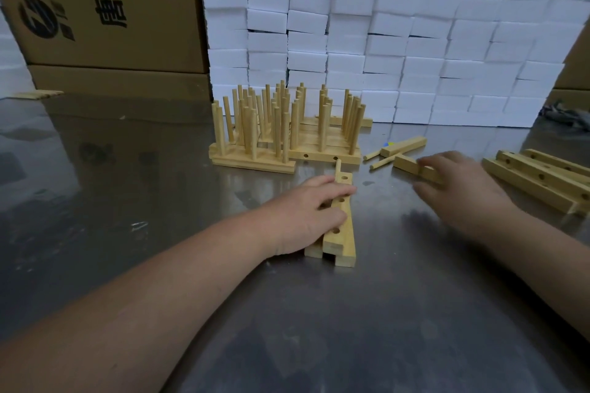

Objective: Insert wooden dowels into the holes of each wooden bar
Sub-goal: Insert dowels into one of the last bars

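Pale wood lies across a grey, shiny metal desk [159, 169]; near the middle a wooden bar [344, 233] runs lengthwise away from the person, with round holes showing along its top face; a single dowel [338, 166] stands upright at its far end. The left hand [306, 210] lies over this bar from the left, its fingers curled across the top and gripping it, so that part of the row of holes is covered.

The right hand [463, 191] is stretched out palm down to the right of the bar and is blurred; its fingertips touch a short bar [408, 164] lying on the desk, but whether they grip it I cannot tell. Just beyond lie two loose dowels [381, 163] and another piece of wood [404, 146], flat on the surface.

Behind the held bar stands a cluster of finished bars [284, 137], set side by side with many dowels upright in them; at the right edge a few empty bars [539, 183] lie stacked, their holes open.

A wall of white foam blocks [399, 41] rises at the back of the desk; brown cardboard boxes [105, 16] with black printing stand to its left.
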Demonstrator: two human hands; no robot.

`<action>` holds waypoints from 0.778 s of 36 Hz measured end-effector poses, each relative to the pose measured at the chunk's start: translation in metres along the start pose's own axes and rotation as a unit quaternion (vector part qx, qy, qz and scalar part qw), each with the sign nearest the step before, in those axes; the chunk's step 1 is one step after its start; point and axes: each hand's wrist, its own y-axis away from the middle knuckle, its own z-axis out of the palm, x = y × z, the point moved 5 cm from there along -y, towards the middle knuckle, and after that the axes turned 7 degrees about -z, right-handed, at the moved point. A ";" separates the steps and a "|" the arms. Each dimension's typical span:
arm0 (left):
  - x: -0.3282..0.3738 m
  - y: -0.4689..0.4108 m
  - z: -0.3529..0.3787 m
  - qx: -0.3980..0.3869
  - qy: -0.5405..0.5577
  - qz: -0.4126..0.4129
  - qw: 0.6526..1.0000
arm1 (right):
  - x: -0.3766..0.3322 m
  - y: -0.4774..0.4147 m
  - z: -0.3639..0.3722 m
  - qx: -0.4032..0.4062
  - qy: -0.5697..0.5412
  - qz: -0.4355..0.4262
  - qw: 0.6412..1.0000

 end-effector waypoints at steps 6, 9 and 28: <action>-0.004 -0.001 -0.007 0.048 0.066 -0.022 0.996 | -0.006 0.002 0.018 -0.076 0.010 -0.044 0.996; -0.005 -0.003 -0.001 0.014 -0.009 0.002 1.000 | -0.006 0.002 0.019 -0.065 0.023 -0.048 0.996; -0.011 -0.005 -0.012 0.094 0.123 -0.055 0.986 | -0.035 -0.078 0.066 -0.166 0.104 0.045 0.980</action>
